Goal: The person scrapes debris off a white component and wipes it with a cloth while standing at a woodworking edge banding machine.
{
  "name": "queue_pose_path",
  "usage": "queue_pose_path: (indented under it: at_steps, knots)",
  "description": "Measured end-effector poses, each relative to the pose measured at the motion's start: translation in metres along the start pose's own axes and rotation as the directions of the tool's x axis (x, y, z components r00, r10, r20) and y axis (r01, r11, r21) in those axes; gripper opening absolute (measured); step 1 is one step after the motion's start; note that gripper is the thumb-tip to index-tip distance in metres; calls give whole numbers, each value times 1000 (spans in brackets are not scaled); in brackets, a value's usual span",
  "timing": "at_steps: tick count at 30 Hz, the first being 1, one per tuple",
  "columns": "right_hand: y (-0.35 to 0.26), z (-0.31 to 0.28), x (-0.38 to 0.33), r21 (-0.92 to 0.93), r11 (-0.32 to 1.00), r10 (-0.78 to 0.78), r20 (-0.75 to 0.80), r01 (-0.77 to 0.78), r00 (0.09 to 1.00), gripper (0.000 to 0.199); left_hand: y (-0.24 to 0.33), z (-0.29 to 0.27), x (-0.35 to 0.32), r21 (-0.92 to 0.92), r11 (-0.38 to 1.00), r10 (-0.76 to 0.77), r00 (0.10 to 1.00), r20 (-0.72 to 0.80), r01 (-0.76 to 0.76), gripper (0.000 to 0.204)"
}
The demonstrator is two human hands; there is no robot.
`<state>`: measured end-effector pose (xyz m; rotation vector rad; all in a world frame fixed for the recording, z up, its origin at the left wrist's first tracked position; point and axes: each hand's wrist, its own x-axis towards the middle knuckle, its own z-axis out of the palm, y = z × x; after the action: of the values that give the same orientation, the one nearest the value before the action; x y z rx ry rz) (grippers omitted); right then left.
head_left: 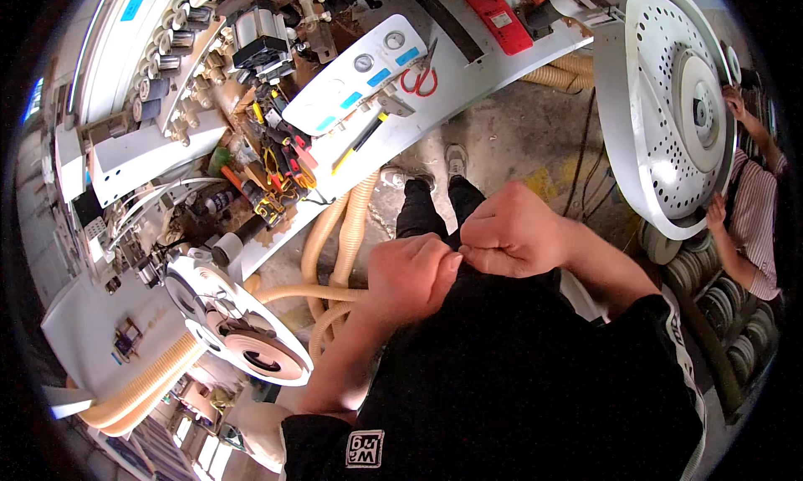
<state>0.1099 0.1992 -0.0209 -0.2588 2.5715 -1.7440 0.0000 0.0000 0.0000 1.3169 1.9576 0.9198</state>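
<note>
In front of my dark clothing, my left hand (410, 273) and my right hand (512, 237) meet at the fingertips. The left fingers are curled in with the thumb pressed along them. A closed pinch, thumb against forefinger, shapes the right hand. Whatever lies between the fingers, if anything, is hidden or too small to make out. Both hands are held above the floor, apart from the machine's long white bed (435, 117). Scissors with red handles (419, 82) and a black-and-yellow tool (361, 142) rest on that bed, beyond my hands.
A white panel with gauges (355, 75), a heap of hand tools (280, 163) and a red case (497, 17) are on the machine. Beige hoses (355, 222) run below it. At right, another person's hands (717, 211) touch a big perforated disc (669, 104). A reel (259, 353) stands at lower left.
</note>
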Motion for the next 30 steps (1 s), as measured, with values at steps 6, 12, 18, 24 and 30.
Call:
queue_pose_path:
  at_steps: [6, 12, 18, 24, 30]
  knots:
    - [-26, 26, -5, -91, 977, 146, -369, -192, 918, 27, 6, 12, -9, 138, 988, 84, 988, -133, -66, 20]
    - [-33, 31, 1, 30, 979, 191, -503, -204, 843, 30, 12, 8, -7, 166, 980, 154, 951, -268, -112, 21]
    - [-40, 32, 1, 45, 980, 186, -524, -191, 831, 22, 17, 8, -14, 131, 982, 171, 932, -319, -135, 16]
    - [-49, 34, 5, 119, 976, 219, -547, -184, 808, 19, 17, 8, -18, 161, 972, 220, 903, -369, -172, 19]
    - [-38, 25, -2, 45, 978, 207, -310, -204, 928, 23, 15, 3, -27, 215, 972, 163, 937, -308, -98, 20]
